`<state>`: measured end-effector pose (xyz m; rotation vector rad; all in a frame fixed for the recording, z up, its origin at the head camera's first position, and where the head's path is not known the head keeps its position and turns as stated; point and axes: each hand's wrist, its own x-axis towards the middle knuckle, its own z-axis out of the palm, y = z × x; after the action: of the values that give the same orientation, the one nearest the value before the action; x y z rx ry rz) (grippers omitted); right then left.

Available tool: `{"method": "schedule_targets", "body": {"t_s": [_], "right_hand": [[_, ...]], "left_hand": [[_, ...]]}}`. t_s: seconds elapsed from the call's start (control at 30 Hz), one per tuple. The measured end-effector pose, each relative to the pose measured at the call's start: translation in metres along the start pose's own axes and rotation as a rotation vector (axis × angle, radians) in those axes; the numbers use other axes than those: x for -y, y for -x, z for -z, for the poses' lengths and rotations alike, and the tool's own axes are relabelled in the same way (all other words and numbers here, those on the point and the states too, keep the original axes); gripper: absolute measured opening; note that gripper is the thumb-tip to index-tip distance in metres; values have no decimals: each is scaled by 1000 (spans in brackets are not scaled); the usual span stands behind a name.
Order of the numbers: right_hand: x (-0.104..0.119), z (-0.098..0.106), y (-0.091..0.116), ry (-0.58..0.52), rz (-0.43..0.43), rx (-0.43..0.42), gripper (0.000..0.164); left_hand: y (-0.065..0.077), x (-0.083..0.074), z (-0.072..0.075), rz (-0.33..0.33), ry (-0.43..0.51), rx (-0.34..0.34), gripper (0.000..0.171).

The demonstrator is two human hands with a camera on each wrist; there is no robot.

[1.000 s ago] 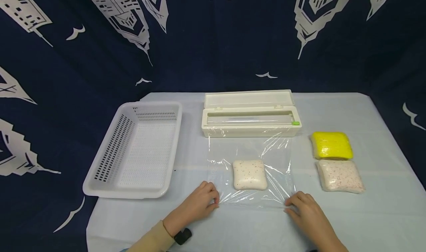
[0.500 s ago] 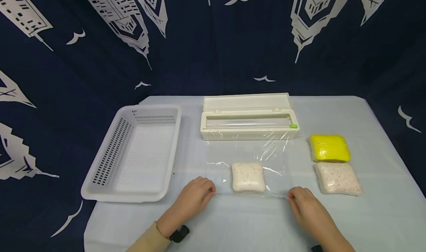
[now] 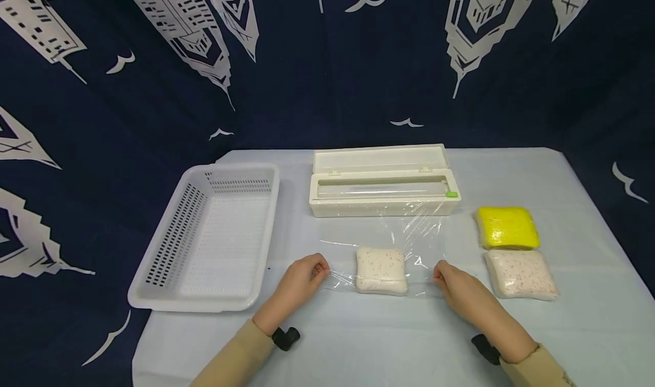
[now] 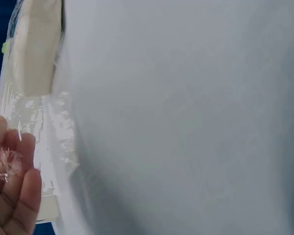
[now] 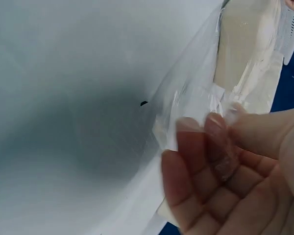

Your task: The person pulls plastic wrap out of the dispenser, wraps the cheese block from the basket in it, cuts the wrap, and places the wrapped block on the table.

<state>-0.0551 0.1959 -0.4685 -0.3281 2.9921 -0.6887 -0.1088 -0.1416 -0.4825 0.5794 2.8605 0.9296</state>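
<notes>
A pale, speckled, pillow-shaped block (image 3: 381, 262) lies on a sheet of cling film (image 3: 427, 236). The film runs out from the cream cling film dispenser (image 3: 368, 209), whose lid stands up. My left hand (image 3: 299, 282) pinches the film's near left corner, left of the block. At the near right corner, my right hand (image 3: 463, 293) pinches the film too. Between the hands the film's near edge crosses the front part of the block. Crumpled film shows within the fingers (image 4: 30, 186) in the left wrist view, and by the right fingertips (image 5: 186, 125) in the right wrist view.
Left of the film stands a white perforated basket (image 3: 263, 250). On the right lie a yellow wrapped block (image 3: 508, 228) and a wrapped pinkish speckled block (image 3: 521, 274), one behind the other. A dark printed cloth (image 3: 348, 74) hangs behind the table (image 3: 358, 347).
Both hands have lifted the film's near edge and moved it away from the person, up to the block's front part. The block stays on the film.
</notes>
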Motion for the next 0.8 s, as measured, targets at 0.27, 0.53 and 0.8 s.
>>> {"method": "schedule_targets", "body": {"t_s": [0.27,0.53,0.8], "right_hand": [[-5,-1,-14,-66,-92,144,14],[-14,-2,-16,-74,-212,178,17],[-14,-3,-15,-46,-213,102,12]], "left_hand": [[-11,4,-12,86,-13,101,10],[-11,0,-15,173,-98,94,11],[-8,-4,-11,238,-173,29,15]]}}
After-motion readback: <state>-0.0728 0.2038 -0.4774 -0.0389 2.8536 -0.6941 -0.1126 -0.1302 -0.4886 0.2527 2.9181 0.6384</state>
